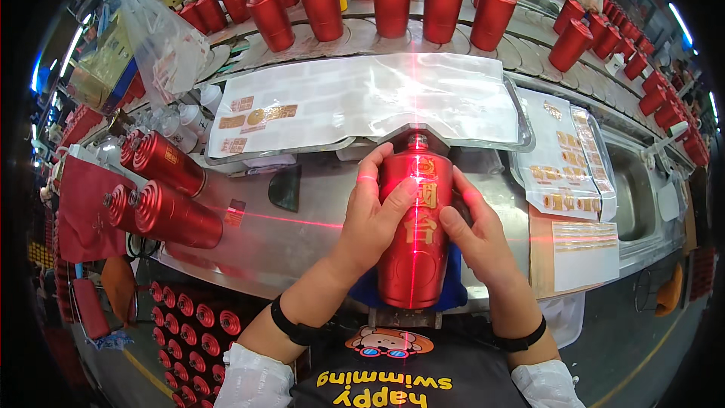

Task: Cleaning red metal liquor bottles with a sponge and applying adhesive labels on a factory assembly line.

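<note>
The left hand's [375,215] thumb and fingers hug the red bottle [410,268] on its left flank; the right hand [481,234] cups the other side, its thumb against the face near the gold lettering [425,195]. The bottle lies at centre frame, neck toward the top, over a blue pad [456,278]. Uneven thumb pressure could leave the lettering creased or crooked; a loosened grip could let the round body roll. Beyond, upper centre, stretches a label sheet [377,98].

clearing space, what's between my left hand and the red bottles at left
Head view: a dark flat piece, a small red label and a red light line.
</note>
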`<state>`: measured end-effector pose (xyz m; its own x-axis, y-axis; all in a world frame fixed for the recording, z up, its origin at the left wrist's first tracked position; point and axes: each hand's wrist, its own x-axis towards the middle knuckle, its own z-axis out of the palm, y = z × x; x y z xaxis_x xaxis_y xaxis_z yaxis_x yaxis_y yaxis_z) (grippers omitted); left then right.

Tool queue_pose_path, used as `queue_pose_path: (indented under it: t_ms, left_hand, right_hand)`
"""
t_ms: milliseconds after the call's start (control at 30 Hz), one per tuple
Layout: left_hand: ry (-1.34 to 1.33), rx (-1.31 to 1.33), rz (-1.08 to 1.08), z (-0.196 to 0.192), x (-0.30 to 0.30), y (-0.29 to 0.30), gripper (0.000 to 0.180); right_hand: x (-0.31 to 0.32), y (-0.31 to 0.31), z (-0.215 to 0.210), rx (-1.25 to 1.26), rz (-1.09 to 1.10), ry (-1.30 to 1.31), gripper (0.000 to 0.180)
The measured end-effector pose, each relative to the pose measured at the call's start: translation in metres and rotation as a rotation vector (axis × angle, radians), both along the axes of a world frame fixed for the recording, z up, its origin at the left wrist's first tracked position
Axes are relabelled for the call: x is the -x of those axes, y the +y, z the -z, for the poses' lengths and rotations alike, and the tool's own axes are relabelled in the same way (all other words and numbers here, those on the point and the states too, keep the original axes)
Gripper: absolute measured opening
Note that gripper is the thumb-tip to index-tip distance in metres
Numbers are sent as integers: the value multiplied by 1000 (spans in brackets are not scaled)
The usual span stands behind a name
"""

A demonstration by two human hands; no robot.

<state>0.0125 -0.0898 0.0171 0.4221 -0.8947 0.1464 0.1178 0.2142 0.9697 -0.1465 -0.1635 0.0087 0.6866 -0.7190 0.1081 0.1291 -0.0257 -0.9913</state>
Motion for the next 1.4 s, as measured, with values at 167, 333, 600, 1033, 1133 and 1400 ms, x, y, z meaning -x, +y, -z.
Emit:
queue_pose_path:
  t_ms: [167,333,600,1033,1133,1400]
  left_hand:
    - [-69,-38,-30,-2,-2,-2,61]
    - [22,-73,0,0,-6,-2,59]
    - [-19,-10,58,5,-3,11,75]
    - [17,37,104,5,5,20,88]
    - [25,34,137,3,4,22,89]
    - [-799,332,-164,-11,-5,42,66]
  right_hand:
    - [0,2,-3,-31,-14,-30,71]
    - [1,0,2,14,5,8,69]
    - [3,-3,-6,-116,-20,49,67]
    - [4,-6,3,-49,-95,-12,82]
    - [3,-7,6,-21,-100,-21,86]
    - [4,-8,12,64,-71,13,91]
